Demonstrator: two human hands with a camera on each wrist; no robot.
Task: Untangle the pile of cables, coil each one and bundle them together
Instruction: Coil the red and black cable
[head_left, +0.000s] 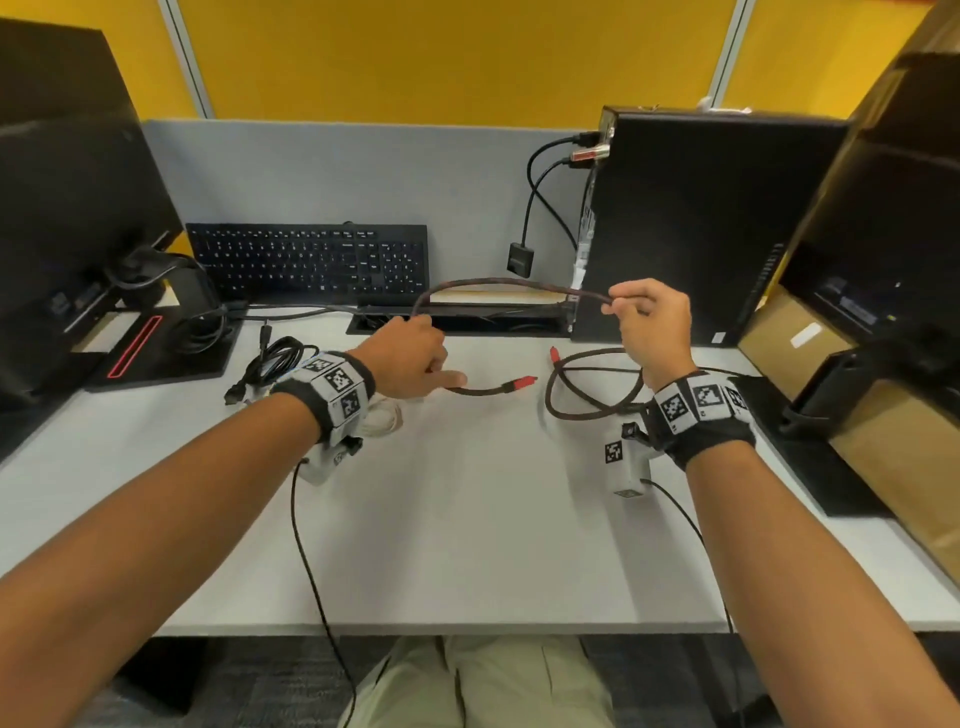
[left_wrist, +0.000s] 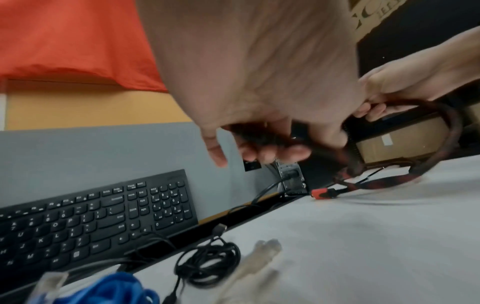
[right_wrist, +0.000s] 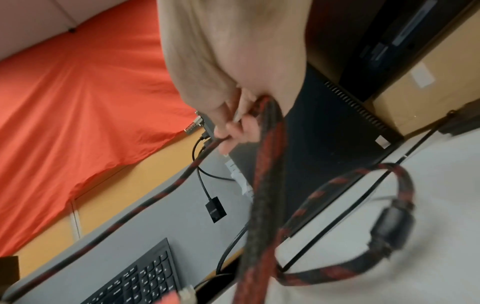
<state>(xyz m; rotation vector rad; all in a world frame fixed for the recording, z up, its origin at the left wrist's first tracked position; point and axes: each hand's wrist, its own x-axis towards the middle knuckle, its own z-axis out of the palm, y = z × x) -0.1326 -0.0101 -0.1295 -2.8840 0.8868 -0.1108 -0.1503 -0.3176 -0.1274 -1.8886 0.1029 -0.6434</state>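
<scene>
At a grey counter (head_left: 467, 519) before yellow partitions, both hands are pinching a thick, springy-looking braided cable (head_left: 498, 285) aloft, left hand (head_left: 410, 358) nearest its dangling red plug (head_left: 522, 383), right hand (head_left: 649, 325) mid-length, remaining loops lying below.

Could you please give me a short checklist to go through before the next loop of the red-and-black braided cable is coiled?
1. Left hand grips the braided cable: ok.
2. Right hand pinches the same cable: ok.
3. Span between the hands hangs free of the keyboard: ok.
4. Red plug end near the left hand lies free on the desk: ok.
5. Remaining length by the right wrist is unknotted: cannot tell; its loops cross on the desk.
6. Black cable coil lies apart from the braided cable: ok.
</scene>
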